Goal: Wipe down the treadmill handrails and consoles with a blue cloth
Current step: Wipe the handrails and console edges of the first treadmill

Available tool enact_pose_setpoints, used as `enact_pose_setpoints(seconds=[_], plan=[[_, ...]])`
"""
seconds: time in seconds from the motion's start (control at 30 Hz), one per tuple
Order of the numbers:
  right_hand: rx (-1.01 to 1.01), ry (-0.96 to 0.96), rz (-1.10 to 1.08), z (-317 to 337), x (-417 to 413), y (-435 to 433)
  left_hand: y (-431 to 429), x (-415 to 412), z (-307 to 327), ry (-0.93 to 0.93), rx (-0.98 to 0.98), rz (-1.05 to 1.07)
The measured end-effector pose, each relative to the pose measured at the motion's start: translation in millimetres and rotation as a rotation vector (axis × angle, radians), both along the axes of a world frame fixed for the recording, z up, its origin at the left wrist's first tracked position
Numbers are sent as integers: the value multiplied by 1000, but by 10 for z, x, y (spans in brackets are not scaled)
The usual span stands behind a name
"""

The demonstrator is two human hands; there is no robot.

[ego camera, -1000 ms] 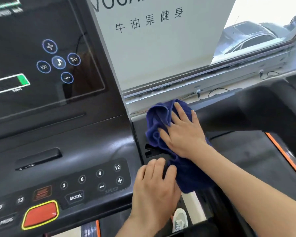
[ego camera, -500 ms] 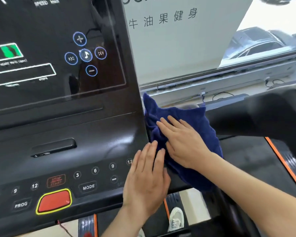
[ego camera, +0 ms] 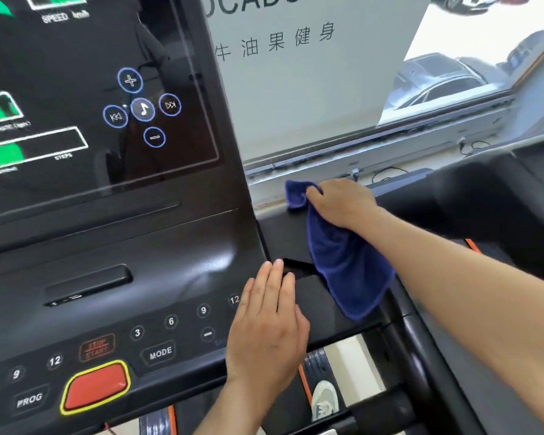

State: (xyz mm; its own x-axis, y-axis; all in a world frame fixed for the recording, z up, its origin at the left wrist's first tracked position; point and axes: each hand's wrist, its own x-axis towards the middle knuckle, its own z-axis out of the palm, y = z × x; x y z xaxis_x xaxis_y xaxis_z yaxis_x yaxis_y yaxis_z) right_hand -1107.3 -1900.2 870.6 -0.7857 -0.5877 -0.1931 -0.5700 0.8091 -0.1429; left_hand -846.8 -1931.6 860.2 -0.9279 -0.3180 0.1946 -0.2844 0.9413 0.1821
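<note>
Worryingly, the flat, empty left hand [ego camera: 267,328] at the console's [ego camera: 170,246] right edge could press speed buttons [ego camera: 208,334] while the right hand [ego camera: 343,204] clutches the blue cloth [ego camera: 346,265].

Screen [ego camera: 60,64], upper left: SPEED km/h, STEPS.
Keypad [ego camera: 182,339], lower left: PROG, MODE, STOP/START, 3, 6, 9, 12.
White sign [ego camera: 302,95], top centre: 牛油果健身.

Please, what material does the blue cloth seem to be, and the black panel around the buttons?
The blue cloth is probably microfibre or terry, matte; it looks fuzzy and falls in soft folds. The black panel is likely hard plastic, glossy; it shows a bright glare patch.
</note>
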Motion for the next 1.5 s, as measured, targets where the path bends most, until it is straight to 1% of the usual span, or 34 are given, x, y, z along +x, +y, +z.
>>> enact_pose_setpoints(seconds=[0.03, 0.07, 0.1, 0.2, 0.27, 0.33, 0.4, 0.5, 0.57, 0.63, 0.7, 0.8, 0.93, 1.0, 1.1, 1.17, 1.23, 1.3, 1.33, 1.37, 1.4, 1.47, 1.5], plan=[[-25, -73, -91, 10, -60, 32, 4, -3, 5, 3, 9, 1], [-53, -102, -136, 4, -74, 35, 7, 0, 8, 7, 10, 5], [-78, -75, -130, -6, -21, 29, 8, 4, 11, 9, 7, 6], [-97, 127, 42, -29, 403, 110, -3, 6, -11, 8, 9, 4], [-22, 120, 133, 17, 773, 259, 0, -12, -20, 1, 13, 8], [17, 65, 177, -6, 1109, 437, -15, -40, 33, 11, 43, -8], [-13, 64, 197, -50, 1414, 630, -104, -113, 169, 31, 81, -14], [-70, 125, 204, -115, 1724, 852, -357, -326, 387, 56, 116, 37], [-81, 131, 206, -123, 1776, 864, -469, -487, 469, 73, 80, 2], [-106, 109, 180, -96, 1713, 779, -520, -624, 475, 36, -38, -98], [-140, 58, 158, -53, 1545, 621, -558, -703, 446, -72, -130, -175], [-101, 50, 205, 1, 1194, 330, -597, -756, 416, -166, -173, -171], [23, 47, 288, 68, 800, -128, -500, -892, 525, -107, -47, -121], [81, 80, 325, 85, 632, -297, -482, -988, 525, -174, 45, -55], [135, 120, 368, 121, 382, -285, -476, -1188, 522, -248, 201, 64], [142, 77, 313, 135, 203, -155, -417, -1360, 538, -294, 224, 49], [46, -40, 203, 60, -20, 11, -286, -1562, 532, -309, 204, -30], [-34, -162, 157, 17, -137, 205, -140, -1763, 472, -288, 221, -95], [-69, -186, 136, -35, -174, 319, -68, -1845, 419, -271, 221, -123], [-135, -240, 95, -52, -148, 458, 0, -1899, 365, -255, 195, -149], [-146, -234, 103, -87, -101, 595, 77, -1911, 320, -258, 150, -182], [-197, -163, 77, -136, 52, 815, 270, -1795, 261, -323, 77, -252], [-357, -412, -49, -138, 204, 927, 384, -1675, 238, -342, 78, -270]])
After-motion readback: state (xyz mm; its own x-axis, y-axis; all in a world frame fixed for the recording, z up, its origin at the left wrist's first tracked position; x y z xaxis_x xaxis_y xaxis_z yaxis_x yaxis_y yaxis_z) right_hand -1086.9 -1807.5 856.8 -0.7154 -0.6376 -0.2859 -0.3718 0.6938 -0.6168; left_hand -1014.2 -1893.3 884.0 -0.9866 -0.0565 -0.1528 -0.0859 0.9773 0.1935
